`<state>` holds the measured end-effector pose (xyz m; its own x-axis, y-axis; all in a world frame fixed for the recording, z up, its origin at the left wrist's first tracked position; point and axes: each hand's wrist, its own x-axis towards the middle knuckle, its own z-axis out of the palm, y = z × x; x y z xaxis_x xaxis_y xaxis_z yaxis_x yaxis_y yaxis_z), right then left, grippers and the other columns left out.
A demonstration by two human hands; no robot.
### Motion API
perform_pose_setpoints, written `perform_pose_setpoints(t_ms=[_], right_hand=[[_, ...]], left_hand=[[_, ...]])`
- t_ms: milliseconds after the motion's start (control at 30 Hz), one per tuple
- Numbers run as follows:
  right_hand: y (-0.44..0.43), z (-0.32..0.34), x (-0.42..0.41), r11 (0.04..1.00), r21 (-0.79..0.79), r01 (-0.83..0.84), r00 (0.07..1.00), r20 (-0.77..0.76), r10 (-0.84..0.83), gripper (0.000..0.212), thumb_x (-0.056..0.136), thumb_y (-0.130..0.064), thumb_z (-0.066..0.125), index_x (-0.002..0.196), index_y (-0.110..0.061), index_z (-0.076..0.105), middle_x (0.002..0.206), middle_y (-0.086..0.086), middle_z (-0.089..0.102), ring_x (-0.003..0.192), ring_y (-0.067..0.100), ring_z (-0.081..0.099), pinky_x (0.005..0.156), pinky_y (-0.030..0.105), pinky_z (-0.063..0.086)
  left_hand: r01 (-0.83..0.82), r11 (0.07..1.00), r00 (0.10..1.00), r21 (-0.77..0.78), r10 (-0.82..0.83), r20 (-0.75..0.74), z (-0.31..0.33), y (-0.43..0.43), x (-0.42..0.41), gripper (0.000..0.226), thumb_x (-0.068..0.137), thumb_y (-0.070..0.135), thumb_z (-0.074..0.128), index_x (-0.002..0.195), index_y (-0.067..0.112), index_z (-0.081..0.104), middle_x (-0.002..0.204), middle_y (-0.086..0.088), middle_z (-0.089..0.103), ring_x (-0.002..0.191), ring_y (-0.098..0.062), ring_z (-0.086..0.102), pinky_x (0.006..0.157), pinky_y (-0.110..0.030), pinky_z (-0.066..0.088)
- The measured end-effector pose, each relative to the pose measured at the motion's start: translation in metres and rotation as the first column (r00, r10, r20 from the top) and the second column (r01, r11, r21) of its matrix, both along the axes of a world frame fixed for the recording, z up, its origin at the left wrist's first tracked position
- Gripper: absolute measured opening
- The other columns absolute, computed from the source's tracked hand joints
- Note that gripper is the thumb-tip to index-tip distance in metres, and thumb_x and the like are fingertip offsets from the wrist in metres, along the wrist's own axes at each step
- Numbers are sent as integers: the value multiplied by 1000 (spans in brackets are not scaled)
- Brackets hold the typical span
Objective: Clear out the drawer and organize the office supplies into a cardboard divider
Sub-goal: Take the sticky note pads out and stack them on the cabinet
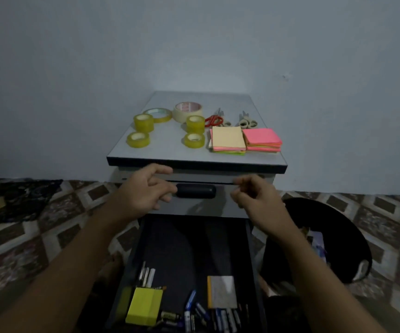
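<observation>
A low grey cabinet (146, 152) has its lower drawer (250, 239) pulled open. The drawer holds a yellow note block (144, 306), a grey notepad (223, 292), white markers (147, 276) and several pens and batteries (208, 316). On the cabinet top lie several tape rolls (143, 121), red scissors (214, 120), grey scissors (247, 121) and two sticky-note stacks (227, 138) (262, 139). My left hand (143, 188) hovers with loosely curled fingers beside the shut upper drawer's black handle (197, 191). My right hand (256, 198) hovers right of the handle, fingers loosely curled, nothing visible in it.
A black bin (352, 239) with some items inside stands on the patterned floor right of the drawer. A dark cloth (18, 200) lies on the floor at the left. The wall is right behind the cabinet. No cardboard divider shows.
</observation>
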<state>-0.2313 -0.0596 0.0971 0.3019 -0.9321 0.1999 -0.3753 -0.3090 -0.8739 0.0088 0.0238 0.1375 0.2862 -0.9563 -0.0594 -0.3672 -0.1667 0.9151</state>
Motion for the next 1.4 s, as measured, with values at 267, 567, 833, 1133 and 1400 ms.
perform_pose_setpoints(t_ms=[267,567,833,1133,1400], right_hand=[[25,-112,13,887,443,-132,959,-169,227,35,78,-17,71,111,-20,58,102,9,70,95,23,66,90,40,52],[37,-181,9,841,535,-83,841,-415,347,56,80,-25,64,134,-28,49,126,3,60,117,25,55,93,37,50],[36,-205,8,867,495,-63,691,-605,396,53,82,-20,57,133,-17,46,132,14,53,126,36,45,101,32,40],[33,-208,8,887,456,-68,667,-640,381,51,85,-14,52,135,-16,47,138,16,48,128,35,44,106,35,36],[33,-214,8,867,496,-50,773,-530,348,52,83,-2,50,132,-18,54,130,9,61,121,26,57,100,32,49]], left_hand=[[114,934,993,339,-122,2,-124,8,9,45,98,22,61,141,21,46,114,-1,65,92,-13,63,76,-34,55],[211,726,947,655,-318,47,-205,25,19,49,101,16,51,148,18,39,117,-4,60,97,-29,60,79,-39,50],[175,676,771,716,-546,328,-229,36,15,57,88,-7,46,138,20,50,143,-9,48,126,-28,49,104,-34,45],[143,691,711,709,-570,411,-235,35,16,58,86,-6,48,136,22,51,136,-6,51,119,-26,53,99,-36,49],[169,805,871,569,-393,296,-236,23,19,42,86,-7,49,99,32,59,106,-2,57,92,-19,59,72,-25,45]])
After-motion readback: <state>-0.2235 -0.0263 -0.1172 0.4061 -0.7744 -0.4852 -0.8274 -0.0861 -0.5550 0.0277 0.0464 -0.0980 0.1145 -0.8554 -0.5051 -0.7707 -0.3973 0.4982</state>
